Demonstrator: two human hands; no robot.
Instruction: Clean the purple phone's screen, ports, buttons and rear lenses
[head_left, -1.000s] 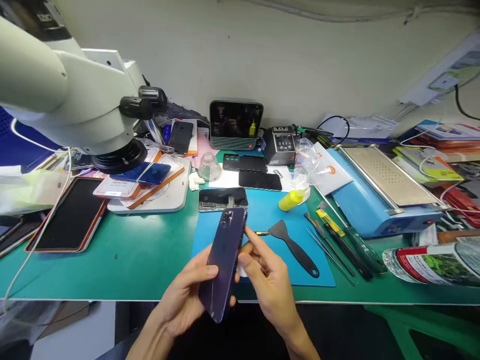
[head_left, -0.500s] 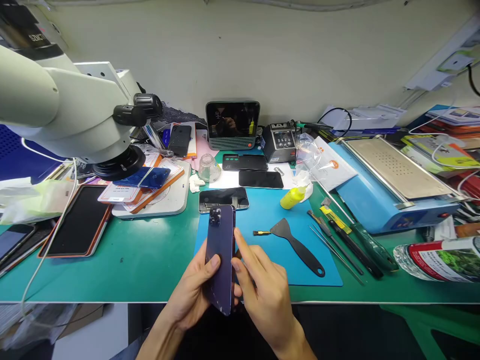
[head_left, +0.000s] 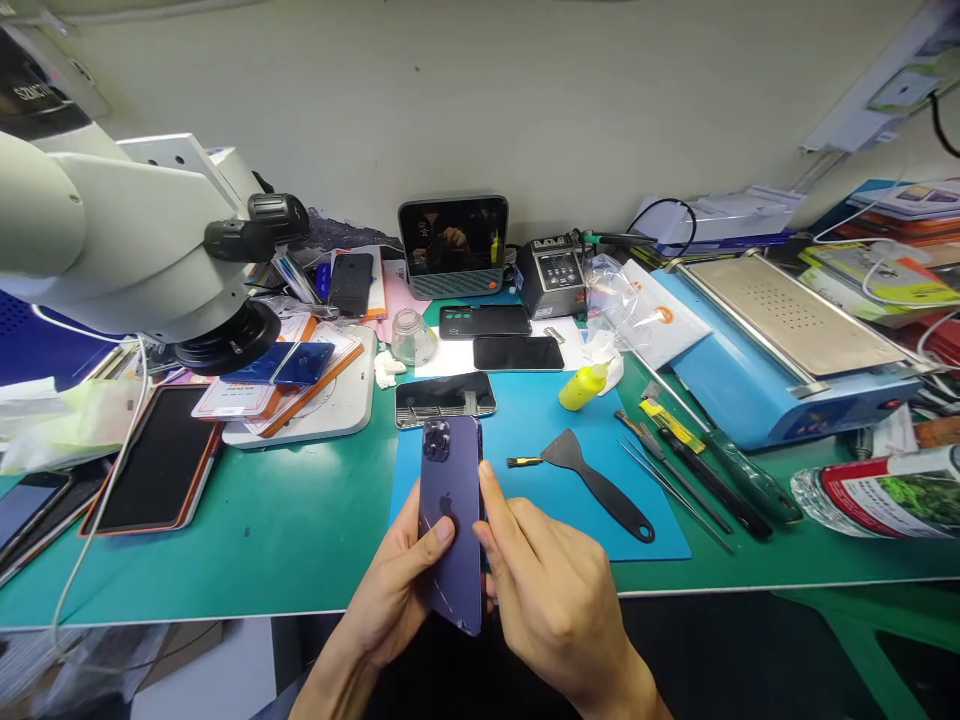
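Observation:
A purple smartphone (head_left: 452, 530) with a cracked glass back faces me back side up, tilted, its camera lenses at the top left. My left hand (head_left: 397, 575) is closed around its left side, thumb lying over the back and fingertips coming round under the right edge. At the phone's right edge is my right hand (head_left: 559, 590), the tips of index finger and thumb against the frame and the other fingers curled. Just beyond the phone lies another phone (head_left: 445, 397), dark and glossy, on the blue mat (head_left: 517, 520). What the phone's screen side looks like is hidden.
On the mat are a black-handled scraper (head_left: 600, 490), a small brush (head_left: 523, 461) and a yellow bottle (head_left: 583, 387). Tweezers (head_left: 675, 494) and a green screwdriver (head_left: 750, 475) lie right, before a blue heating plate machine (head_left: 810, 400). A microscope (head_left: 142, 240) overhangs the left.
The camera view has shifted slightly. The phone has turned a little, showing more of its back and logo. My right index finger stays at its right edge, the hand slightly more turned.

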